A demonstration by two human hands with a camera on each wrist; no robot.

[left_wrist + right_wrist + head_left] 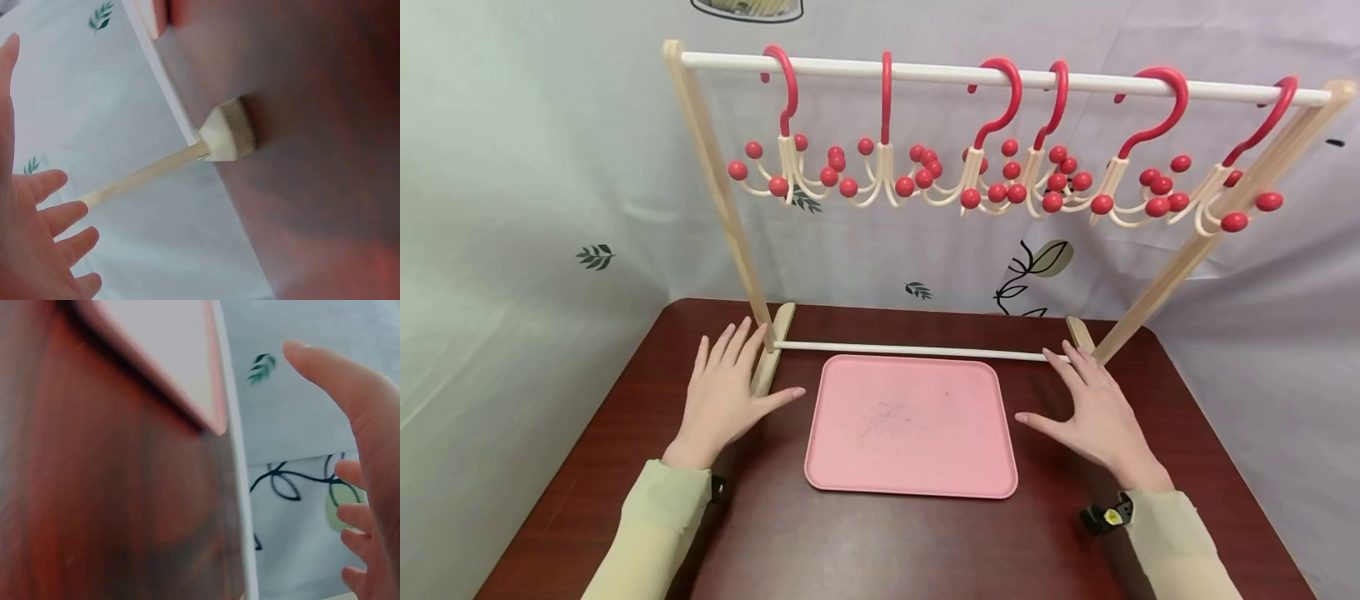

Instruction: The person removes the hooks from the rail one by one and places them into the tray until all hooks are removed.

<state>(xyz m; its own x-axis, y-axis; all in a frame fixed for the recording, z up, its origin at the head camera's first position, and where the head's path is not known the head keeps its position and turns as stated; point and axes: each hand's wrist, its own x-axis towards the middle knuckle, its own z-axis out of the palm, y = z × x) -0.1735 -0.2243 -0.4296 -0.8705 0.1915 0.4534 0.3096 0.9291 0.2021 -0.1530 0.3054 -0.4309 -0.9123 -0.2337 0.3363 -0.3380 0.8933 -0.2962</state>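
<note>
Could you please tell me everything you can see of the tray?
The tray is pink and plastic-looking: a rectangle with rounded corners, a low raised rim and faint grey marks near its middle. It lies flat on the table, on the near side of the rack's lower white bar, between the left hand and right hand, neither touching it.

Head: from your head, forward and down, widest, rack [936, 73] and tray [917, 429] inside
Left wrist: close, sideways-tilted, past your left hand [28, 240] to a rack foot [225, 134]
Right wrist: close, tilted, past your right hand [381, 462] to the backdrop [294, 431]
Shared, head and right wrist: tray
</note>
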